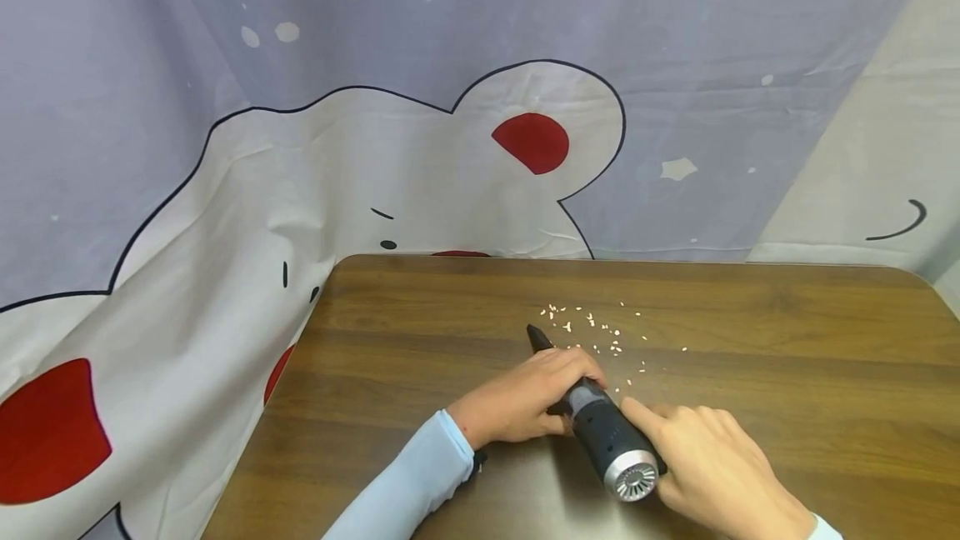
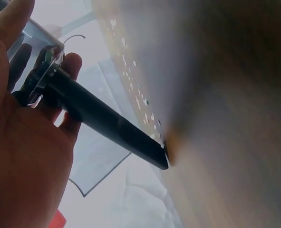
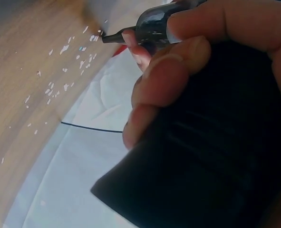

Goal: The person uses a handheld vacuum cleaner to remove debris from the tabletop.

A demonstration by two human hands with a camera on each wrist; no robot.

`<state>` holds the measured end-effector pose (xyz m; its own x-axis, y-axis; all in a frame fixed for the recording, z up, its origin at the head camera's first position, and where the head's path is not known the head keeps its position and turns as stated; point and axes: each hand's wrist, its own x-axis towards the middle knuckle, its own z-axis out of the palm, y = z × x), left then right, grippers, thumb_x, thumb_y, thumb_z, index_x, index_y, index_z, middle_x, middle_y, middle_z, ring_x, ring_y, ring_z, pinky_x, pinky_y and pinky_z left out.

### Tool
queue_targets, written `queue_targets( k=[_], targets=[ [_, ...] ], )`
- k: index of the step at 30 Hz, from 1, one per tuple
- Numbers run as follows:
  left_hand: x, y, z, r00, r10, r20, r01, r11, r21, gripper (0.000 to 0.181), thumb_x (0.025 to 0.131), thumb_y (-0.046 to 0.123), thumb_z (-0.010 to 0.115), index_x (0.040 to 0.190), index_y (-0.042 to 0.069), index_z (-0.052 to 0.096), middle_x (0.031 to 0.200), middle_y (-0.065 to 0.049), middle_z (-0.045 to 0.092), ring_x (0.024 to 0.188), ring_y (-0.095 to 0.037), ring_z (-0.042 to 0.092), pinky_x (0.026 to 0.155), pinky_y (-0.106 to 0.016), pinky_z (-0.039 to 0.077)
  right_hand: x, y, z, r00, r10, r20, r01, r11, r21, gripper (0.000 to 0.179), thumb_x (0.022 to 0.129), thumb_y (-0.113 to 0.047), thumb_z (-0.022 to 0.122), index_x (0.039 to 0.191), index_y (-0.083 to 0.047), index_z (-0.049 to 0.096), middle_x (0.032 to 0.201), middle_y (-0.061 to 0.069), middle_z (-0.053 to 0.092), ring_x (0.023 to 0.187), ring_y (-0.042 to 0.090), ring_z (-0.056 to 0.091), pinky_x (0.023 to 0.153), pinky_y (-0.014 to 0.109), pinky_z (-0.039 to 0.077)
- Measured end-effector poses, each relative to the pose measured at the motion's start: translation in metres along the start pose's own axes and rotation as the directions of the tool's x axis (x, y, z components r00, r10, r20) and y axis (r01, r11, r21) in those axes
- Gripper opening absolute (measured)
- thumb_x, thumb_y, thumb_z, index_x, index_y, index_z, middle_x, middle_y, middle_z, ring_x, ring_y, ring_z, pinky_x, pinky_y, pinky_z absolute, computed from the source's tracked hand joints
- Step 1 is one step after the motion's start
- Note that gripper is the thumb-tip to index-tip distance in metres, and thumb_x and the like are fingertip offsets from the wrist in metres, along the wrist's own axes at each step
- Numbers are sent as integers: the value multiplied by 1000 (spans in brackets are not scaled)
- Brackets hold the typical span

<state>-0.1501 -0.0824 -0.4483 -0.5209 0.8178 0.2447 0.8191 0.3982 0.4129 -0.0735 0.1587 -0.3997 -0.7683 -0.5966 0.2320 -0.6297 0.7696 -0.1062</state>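
A black handheld vacuum cleaner (image 1: 609,438) with a silver vented end is tilted over the table, its narrow nozzle (image 2: 116,124) pointing away from me. My left hand (image 1: 525,397) holds it near the front, fingers and thumb round the clear dust cup and nozzle base in the left wrist view. With my right hand (image 1: 712,461) I grip the black handle (image 3: 216,137), which fills much of the right wrist view. Small white scraps (image 1: 592,322) lie scattered beyond and to the right of the nozzle tip, several of them close to it in both wrist views.
The brown wood-grain table (image 1: 810,340) spreads out beneath both hands. Behind its far edge and along its left side hangs a pale cloth (image 1: 405,157) with cartoon shapes and red patches.
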Motion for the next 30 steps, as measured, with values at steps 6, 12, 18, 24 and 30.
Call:
queue_targets(
  k=[6, 12, 18, 24, 30],
  targets=[
    [-1, 4, 1, 1000, 19, -16, -19, 1000, -12, 63, 74, 31, 80, 127, 23, 45, 125, 15, 47, 121, -1, 39, 112, -26, 23, -4, -1, -3, 1000, 2, 8, -2, 1000, 21, 49, 50, -2, 62, 91, -26, 51, 60, -23, 35, 46, 2, 32, 41, 23, 28],
    [-1, 9, 5, 1000, 17, -14, -17, 1000, 1, 63, 76, 34, 78, 128, 24, 44, 126, 16, 45, 121, 1, 36, 112, -26, 22, -8, -1, -6, 1000, 12, 22, -13, 1000, 28, 47, 50, -3, 60, 88, -27, 48, 59, -24, 33, 45, 2, 30, 42, 23, 28],
    [-1, 16, 7, 1000, 27, -16, -26, 999, 30, 63, 77, 39, 76, 129, 22, 45, 126, 14, 46, 122, -1, 37, 112, -26, 23, -14, 1, -9, 999, -6, 31, 4, 998, 65, 48, 49, -6, 64, 88, -30, 48, 62, -24, 36, 48, -1, 32, 42, 23, 30],
    [-2, 22, 9, 999, 46, -5, -46, 998, 33, 64, 76, 42, 75, 129, 22, 45, 126, 14, 46, 122, 1, 37, 110, -24, 24, -20, 2, -12, 998, -21, 67, 15, 995, 94, 50, 49, -12, 70, 91, -30, 50, 65, -23, 38, 49, -2, 34, 42, 24, 32],
    [-1, 27, 11, 999, 46, 4, -46, 998, 33, 65, 76, 42, 76, 130, 22, 44, 125, 14, 46, 121, 1, 38, 109, -23, 26, -24, 2, -15, 997, -37, 66, 30, 994, 108, 49, 50, -20, 75, 89, -32, 49, 65, -25, 37, 49, -3, 34, 40, 23, 32]
  ],
)
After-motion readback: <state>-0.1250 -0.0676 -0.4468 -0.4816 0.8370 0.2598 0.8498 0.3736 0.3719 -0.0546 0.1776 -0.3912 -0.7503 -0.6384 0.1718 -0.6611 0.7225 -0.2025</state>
